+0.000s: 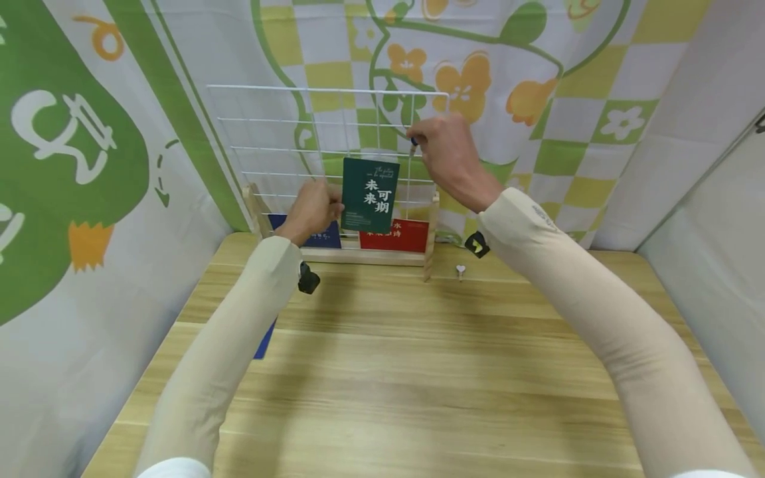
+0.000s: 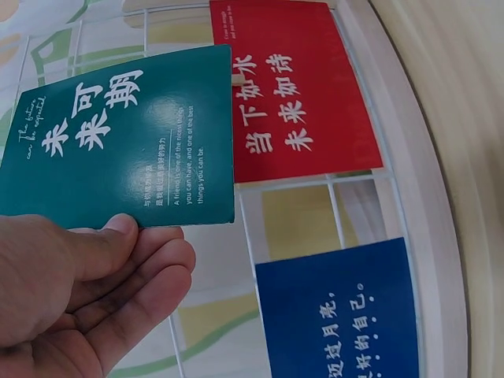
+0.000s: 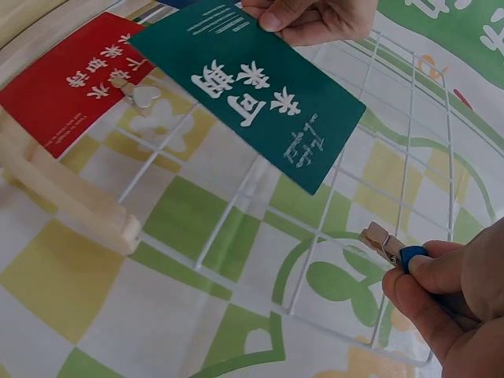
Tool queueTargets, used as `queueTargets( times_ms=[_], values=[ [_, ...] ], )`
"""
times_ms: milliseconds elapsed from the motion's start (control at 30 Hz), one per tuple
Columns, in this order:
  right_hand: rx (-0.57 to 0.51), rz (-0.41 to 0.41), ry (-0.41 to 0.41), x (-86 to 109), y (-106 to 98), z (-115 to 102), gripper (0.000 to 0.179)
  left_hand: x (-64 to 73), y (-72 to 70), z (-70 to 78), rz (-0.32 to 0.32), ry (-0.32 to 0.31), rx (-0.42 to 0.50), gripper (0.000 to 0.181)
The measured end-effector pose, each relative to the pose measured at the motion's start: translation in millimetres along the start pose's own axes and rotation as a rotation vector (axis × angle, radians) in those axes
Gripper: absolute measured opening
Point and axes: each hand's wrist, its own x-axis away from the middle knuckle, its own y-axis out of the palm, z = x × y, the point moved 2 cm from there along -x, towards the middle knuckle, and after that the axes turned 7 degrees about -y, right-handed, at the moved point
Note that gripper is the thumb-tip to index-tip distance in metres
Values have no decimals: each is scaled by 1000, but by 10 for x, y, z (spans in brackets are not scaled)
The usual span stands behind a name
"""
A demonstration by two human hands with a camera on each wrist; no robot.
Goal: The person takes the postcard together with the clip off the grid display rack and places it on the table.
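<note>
At head-view upper centre, left grip (image 1: 312,210) pinches green card (image 1: 367,202) by its left edge; right grip (image 1: 449,154) pinches clothespin (image 3: 382,239). Card judged light, stiff, creasable; edge hold suits.

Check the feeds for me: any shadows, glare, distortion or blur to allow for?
Head view: soft shadows across the pale striped wooden tabletop; left wrist view: faint sheen on the dark green rectangular card, lettering still legible, and the pale wooden rail bows, probably lens distortion; right wrist view: that card's smallest print looks too soft to read.
</note>
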Motion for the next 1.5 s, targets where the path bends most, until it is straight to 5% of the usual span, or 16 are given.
queueTargets(
  times_ms=[533,867,1200,1500],
  values=[
    [20,-18,5,441,131,323,29,224,141,-256,-71,22,20,37],
    [20,-59,37,680,195,494,34,363,186,-381,-201,-103,42,21],
    [10,-142,105,891,296,648,27,491,260,-463,-201,-74,29,25],
    [19,-129,71,1063,393,806,26,603,317,-524,-270,-112,17,19]
  ],
)
